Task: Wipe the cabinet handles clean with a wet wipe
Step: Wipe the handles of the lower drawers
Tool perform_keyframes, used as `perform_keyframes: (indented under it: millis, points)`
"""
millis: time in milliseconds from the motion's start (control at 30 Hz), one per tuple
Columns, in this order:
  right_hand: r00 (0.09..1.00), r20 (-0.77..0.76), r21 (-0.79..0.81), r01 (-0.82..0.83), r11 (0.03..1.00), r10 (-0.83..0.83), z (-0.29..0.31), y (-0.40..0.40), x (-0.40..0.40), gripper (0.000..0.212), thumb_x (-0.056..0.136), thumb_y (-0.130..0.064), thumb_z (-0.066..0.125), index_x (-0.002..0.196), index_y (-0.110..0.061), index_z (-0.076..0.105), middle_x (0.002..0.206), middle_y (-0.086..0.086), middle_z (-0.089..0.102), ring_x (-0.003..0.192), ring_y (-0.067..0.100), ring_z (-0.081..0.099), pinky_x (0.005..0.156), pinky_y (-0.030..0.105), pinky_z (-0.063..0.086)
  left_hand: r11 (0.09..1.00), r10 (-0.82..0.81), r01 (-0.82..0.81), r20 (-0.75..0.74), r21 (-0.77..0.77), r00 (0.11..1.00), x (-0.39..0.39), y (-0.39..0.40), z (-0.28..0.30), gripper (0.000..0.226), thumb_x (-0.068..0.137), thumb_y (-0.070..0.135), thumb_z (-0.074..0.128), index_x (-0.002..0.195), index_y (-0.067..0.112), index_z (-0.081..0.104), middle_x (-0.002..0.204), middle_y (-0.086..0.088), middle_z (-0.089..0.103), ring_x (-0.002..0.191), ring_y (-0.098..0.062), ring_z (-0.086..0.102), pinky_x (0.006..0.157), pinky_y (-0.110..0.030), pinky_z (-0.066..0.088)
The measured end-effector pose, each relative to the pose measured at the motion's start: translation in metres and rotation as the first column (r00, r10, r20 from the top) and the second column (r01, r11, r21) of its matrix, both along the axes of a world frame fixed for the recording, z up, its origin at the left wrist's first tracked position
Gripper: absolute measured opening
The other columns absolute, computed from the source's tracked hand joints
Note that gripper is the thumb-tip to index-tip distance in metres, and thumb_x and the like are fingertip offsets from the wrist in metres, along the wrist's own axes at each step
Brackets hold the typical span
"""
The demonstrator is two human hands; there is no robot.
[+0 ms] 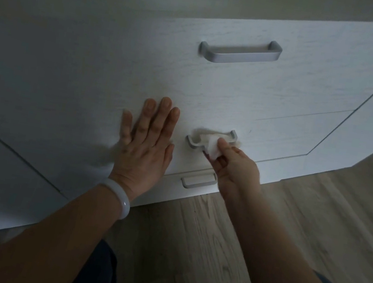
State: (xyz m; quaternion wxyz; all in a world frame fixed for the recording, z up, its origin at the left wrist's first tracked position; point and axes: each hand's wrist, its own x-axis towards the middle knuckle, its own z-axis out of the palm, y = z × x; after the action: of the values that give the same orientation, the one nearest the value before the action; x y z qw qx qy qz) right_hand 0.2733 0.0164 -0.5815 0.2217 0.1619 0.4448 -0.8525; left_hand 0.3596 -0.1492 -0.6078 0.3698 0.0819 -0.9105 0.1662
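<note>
Right hand pinches a wet wipe against the middle handle; left hand lies flat, fingers straight, on the cabinet (progress on other handles unclear).

Bottom handle partly behind right wrist

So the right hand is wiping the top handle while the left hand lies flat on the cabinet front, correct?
Not quite. In the head view the right hand presses the wipe on the middle handle, not the top handle. The left hand does lie flat on the cabinet front.
</note>
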Motion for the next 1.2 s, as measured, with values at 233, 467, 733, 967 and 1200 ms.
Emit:
perform_keyframes:
  millis: [233,467,733,967,1200]
  points:
    - [1.0,-0.002,-0.026,0.02,0.999,-0.02,-0.001,0.005,-0.007,0.023,0.089,-0.01,0.065,0.107,0.005,0.062,0.101,0.018,0.07,0.089,0.026,0.072,0.074,0.037,0.061,1.0,0.005,-0.006,0.014,0.01,1.0,0.0,0.002,0.002,0.074,0.099,0.035,0.042,0.156,0.012,0.001,0.16,-0.004,-0.027,0.148,-0.026,-0.022,0.117,-0.052,-0.016]
    - [0.996,0.004,-0.045,-0.084,0.995,0.084,-0.001,-0.01,0.003,0.018,0.089,-0.006,0.065,0.103,0.004,0.064,0.102,0.018,0.072,0.087,0.024,0.073,0.071,0.033,0.06,1.0,-0.006,0.006,0.006,0.018,1.0,0.001,0.001,0.002,0.074,0.098,0.031,0.046,0.156,0.012,0.004,0.16,-0.003,-0.026,0.148,-0.025,-0.022,0.118,-0.052,-0.015]
    - [0.99,-0.019,0.004,-0.139,0.99,0.139,-0.002,-0.025,0.025,0.025,0.088,-0.008,0.066,0.112,-0.004,0.064,0.107,0.008,0.073,0.094,0.017,0.071,0.077,0.036,0.055,0.999,-0.016,0.015,0.014,0.049,1.0,0.002,0.003,0.004,0.074,0.099,0.03,0.045,0.156,0.013,0.001,0.16,-0.003,-0.021,0.149,-0.024,-0.02,0.118,-0.051,-0.014]
    - [1.0,0.028,-0.125,-0.002,0.992,0.006,0.0,-0.012,0.0,0.017,0.089,-0.001,0.062,0.106,-0.001,0.064,0.114,0.016,0.068,0.091,0.02,0.071,0.073,0.028,0.06,0.998,0.0,-0.006,0.084,0.066,0.996,0.006,0.006,0.008,0.077,0.098,0.032,0.041,0.156,0.014,-0.005,0.159,-0.004,-0.023,0.147,-0.025,-0.024,0.117,-0.051,-0.015]
    - [0.997,0.049,-0.142,-0.049,0.989,0.056,0.001,-0.024,0.012,0.018,0.088,0.001,0.062,0.105,-0.005,0.063,0.105,0.012,0.07,0.093,0.022,0.069,0.076,0.033,0.058,0.998,-0.015,0.01,0.078,0.065,0.997,0.008,0.003,0.009,0.078,0.096,0.027,0.046,0.156,0.014,-0.002,0.16,-0.003,-0.017,0.148,-0.022,-0.023,0.117,-0.049,-0.016]
